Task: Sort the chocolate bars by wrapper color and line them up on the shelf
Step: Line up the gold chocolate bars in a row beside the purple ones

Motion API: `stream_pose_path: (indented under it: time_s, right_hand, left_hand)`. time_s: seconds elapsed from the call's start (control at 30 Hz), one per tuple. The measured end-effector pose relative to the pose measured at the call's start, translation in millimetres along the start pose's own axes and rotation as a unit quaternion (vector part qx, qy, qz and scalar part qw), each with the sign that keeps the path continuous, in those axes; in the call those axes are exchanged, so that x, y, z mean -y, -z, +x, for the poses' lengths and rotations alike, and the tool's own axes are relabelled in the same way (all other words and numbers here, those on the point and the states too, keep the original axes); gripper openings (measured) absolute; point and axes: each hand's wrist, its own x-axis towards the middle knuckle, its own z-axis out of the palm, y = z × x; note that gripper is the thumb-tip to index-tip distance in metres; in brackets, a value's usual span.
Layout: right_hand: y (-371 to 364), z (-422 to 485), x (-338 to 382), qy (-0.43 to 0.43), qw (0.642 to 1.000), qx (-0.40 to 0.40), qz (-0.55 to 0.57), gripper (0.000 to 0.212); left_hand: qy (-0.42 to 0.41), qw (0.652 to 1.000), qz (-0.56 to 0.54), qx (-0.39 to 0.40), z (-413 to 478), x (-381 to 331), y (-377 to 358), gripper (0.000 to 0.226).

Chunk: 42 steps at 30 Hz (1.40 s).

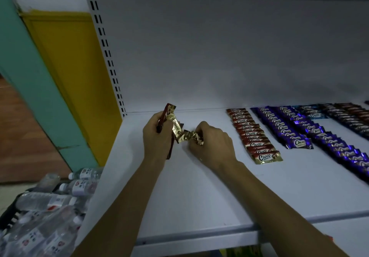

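Note:
My left hand (pixel 156 137) grips a bunch of red and gold Choco bars (pixel 174 126) above the left part of the white shelf (pixel 179 197). Close beside it, my right hand (pixel 211 141) pinches a gold-wrapped bar (pixel 196 137). To the right lies a lined-up row of red and gold bars (pixel 253 135). Further right run rows of purple bars (pixel 283 127), with more purple and blue bars (pixel 327 137) beyond them.
The shelf's white back panel (pixel 219 57) rises behind the rows. A slotted upright (pixel 105 47) stands at the left. Below left, a pile of plastic water bottles (pixel 50 207) lies beside the shelf. A yellow and teal wall (pixel 60 67) is at the far left.

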Motion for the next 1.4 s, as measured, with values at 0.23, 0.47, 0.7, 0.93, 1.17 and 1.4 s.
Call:
stream_pose_path:
  time_s: [0.23,0.47,0.7,0.93,1.17,1.4]
  right_hand:
    - [3,8,2,-0.131,0.928,-0.031,0.348,0.008]
    - [-12,13,47,-0.182,0.827,-0.099,0.523,0.012]
    - [-21,14,81,-0.146,0.842,-0.179,0.487,0.018]
    - [-19,30,84,-0.162,0.904,-0.199,0.342,0.024]
    - [-22,36,85,-0.198,0.890,-0.151,0.382,0.014]
    - [-4,35,80,-0.286,0.761,0.033,0.582,0.029]
  left_hand:
    - [0.042,0.998,-0.040,-0.017,2,1,-4,0.021]
    - [0.082,0.993,-0.085,-0.021,0,3,-15,0.016]
    - [0.166,0.959,-0.221,0.065,-4,2,-14,0.019]
    - [0.191,0.949,-0.234,0.091,-3,0,-14,0.035]
    - [0.161,0.954,-0.235,0.094,-3,-4,-19,0.041]
    - [0.195,0.959,-0.206,0.023,2,8,-12,0.023]
